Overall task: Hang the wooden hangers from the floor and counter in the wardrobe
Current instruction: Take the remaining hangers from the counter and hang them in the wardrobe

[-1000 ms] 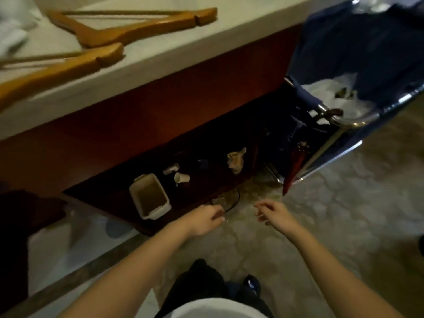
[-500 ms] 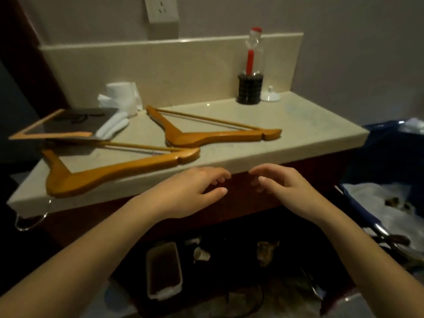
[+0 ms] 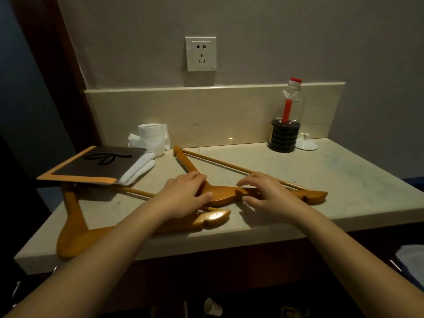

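Observation:
Two wooden hangers lie on the pale stone counter (image 3: 348,180). The far hanger (image 3: 223,197) lies across the middle, its rod running back left to right. My left hand (image 3: 185,195) grips its centre, fingers over the top and thumb along the front edge. My right hand (image 3: 268,193) pinches its right arm between arched fingers and thumb. The near hanger (image 3: 73,235) lies by the front left edge, its right tip under my left wrist and its upper left part under a folder.
A dark folder with an orange border (image 3: 91,166) rests on folded white towels (image 3: 137,171) at the left, a tissue roll (image 3: 152,136) behind. A bottle with dark liquid (image 3: 285,125) and a white lid (image 3: 306,144) stand back right. A paper cup (image 3: 212,307) lies below the counter.
My view has risen from the floor to the counter. Both hands have moved from mid-air in front of the counter edge onto the far hanger and taken hold of it.

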{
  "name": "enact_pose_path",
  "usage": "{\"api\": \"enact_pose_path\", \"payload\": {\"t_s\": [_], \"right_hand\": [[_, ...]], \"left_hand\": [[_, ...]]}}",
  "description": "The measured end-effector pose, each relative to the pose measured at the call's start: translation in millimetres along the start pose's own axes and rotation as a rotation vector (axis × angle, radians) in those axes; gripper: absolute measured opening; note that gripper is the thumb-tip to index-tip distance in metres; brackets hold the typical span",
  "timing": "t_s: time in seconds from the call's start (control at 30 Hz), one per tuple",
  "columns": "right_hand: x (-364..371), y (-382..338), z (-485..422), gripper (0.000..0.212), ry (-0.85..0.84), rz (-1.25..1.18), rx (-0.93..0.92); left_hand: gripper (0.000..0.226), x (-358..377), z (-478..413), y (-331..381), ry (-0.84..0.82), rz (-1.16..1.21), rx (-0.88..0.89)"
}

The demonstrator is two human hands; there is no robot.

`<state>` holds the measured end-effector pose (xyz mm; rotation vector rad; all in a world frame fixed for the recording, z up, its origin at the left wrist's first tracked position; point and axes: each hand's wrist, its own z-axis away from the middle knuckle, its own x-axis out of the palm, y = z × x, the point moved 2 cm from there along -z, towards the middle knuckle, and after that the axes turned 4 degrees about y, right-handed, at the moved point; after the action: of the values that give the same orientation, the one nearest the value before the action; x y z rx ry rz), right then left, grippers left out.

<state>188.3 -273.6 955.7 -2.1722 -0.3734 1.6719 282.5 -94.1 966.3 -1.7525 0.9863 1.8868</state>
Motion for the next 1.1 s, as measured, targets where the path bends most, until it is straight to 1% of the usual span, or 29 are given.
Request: {"api": "enact_pose_path", "payload": {"t_s": [0.07,0.13,0.23,0.33,0.53,0.63,0.8,0.93,1.03,1.1], "right_hand": [[8.0,-1.8,-17.4,0.04,-0.015,0.033,-0.029],[15.0,-0.5,-31.2,0.042,-0.033,0.044,-0.079],[18.6,8.0,-43.1,0.038,-0.057,0.035,-0.142],[20.0,18.8,-46.1,0.036,-0.082,0.017,-0.194],[15.7,32.3,-52.4,0.038,-0.095,-0.008,-0.178],[17.5,34.7,-51.0,0.047,-0.095,0.076,-0.188],[17.7,35.7,-49.2,0.043,-0.048,0.111,-0.188],[9.6,46.9,-32.9,0.043,-0.031,0.126,-0.147],[2.6,56.3,-16.9,0.043,0.003,0.167,-0.119],[-1.2,61.7,-8.3,0.043,0.037,0.194,-0.101]], "left_hand": [[0.059,2.2,-12.2,-4.1,0.007,-0.016,-0.055],[0.056,2.8,-19.9,-5.5,-0.019,0.017,-0.099],[0.053,0.2,-28.0,-7.4,-0.074,0.034,-0.119],[0.05,-3.6,-33.0,-9.2,-0.092,0.02,-0.127],[0.049,-0.7,-42.4,-5.2,-0.071,0.0,-0.127],[0.051,4.2,-42.0,-3.7,-0.065,0.015,-0.126],[0.052,12.5,-37.6,-1.1,0.019,-0.007,-0.1],[0.055,24.9,-32.3,2.1,0.049,0.06,-0.07],[0.053,27.3,-26.3,9.7,0.203,0.153,-0.057],[0.049,26.2,-25.6,16.3,0.252,0.131,-0.036]]}}
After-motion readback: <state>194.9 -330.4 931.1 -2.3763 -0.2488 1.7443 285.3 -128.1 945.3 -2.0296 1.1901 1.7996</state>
